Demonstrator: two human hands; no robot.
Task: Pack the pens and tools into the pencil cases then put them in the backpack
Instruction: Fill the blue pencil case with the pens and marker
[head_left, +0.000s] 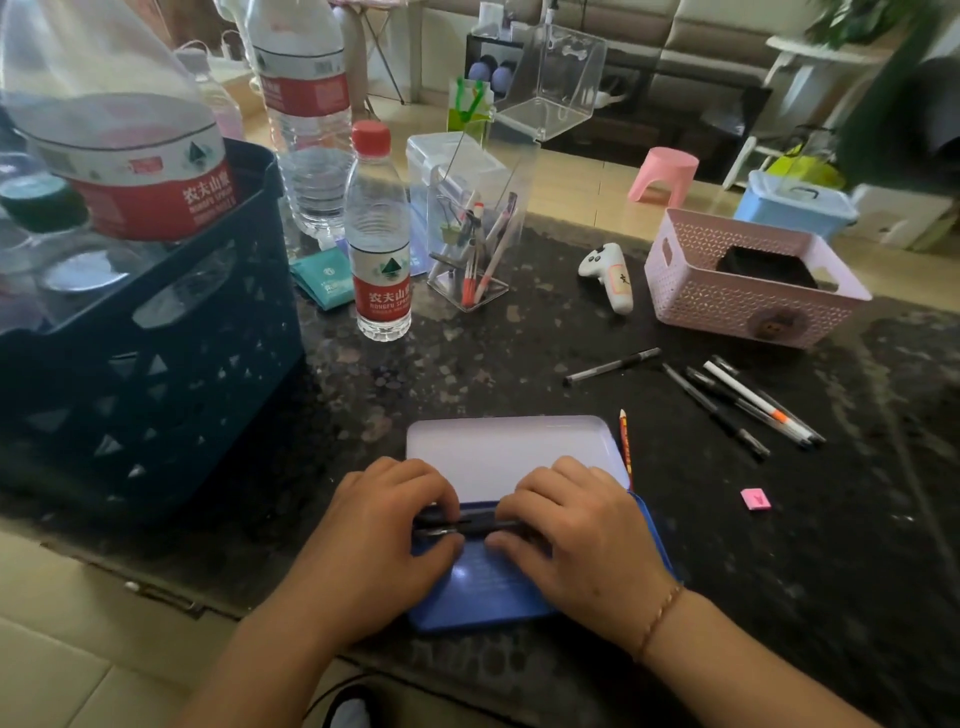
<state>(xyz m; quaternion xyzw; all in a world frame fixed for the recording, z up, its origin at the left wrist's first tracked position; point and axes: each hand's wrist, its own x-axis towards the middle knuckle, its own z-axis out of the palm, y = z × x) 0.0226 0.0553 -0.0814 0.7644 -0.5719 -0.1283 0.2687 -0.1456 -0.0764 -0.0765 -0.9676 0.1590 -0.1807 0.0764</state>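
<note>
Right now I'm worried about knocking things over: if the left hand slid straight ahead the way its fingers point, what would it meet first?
Probably the right hand: the left hand points rightward along the dark pens both hold.

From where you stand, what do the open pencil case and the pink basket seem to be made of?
The pencil case looks like painted metal, perhaps tin: thin rolled rim, smooth pale glossy inside, blue outside. The pink basket looks like moulded matte plastic: lattice-pierced walls, cut-out handle slots.
</note>
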